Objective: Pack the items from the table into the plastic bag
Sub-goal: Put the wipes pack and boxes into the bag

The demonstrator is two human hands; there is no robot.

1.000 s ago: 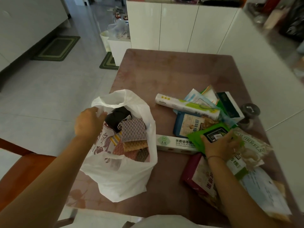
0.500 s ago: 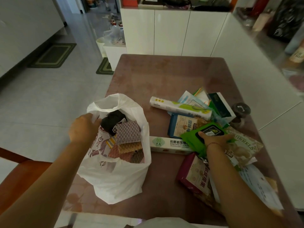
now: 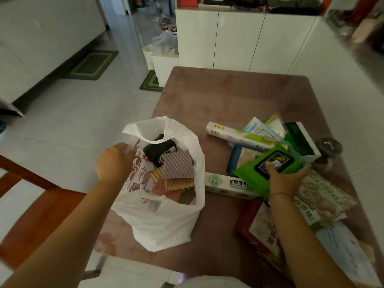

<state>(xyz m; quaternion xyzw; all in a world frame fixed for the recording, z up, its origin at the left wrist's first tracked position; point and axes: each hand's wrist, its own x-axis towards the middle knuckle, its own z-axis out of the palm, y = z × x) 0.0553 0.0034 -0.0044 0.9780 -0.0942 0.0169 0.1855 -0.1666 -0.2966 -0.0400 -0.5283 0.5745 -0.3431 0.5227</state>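
At the table's [image 3: 228, 96] left edge the left hand [image 3: 115, 163] curls its fingers round the open plastic bag's [image 3: 162, 221] near rim, while the right hand [image 3: 285, 179] grips a green wipes pack [image 3: 268, 169], thumb on top, over the pile near the right edge.

The Chinese characters 优质铝箔 are printed in dark type on the long white cardboard box [image 3: 226, 182]. Pale letters ending in "UIRRELS" are seen on the beige plastic snack bag [image 3: 324, 196]. Other print is too blurred to be read.
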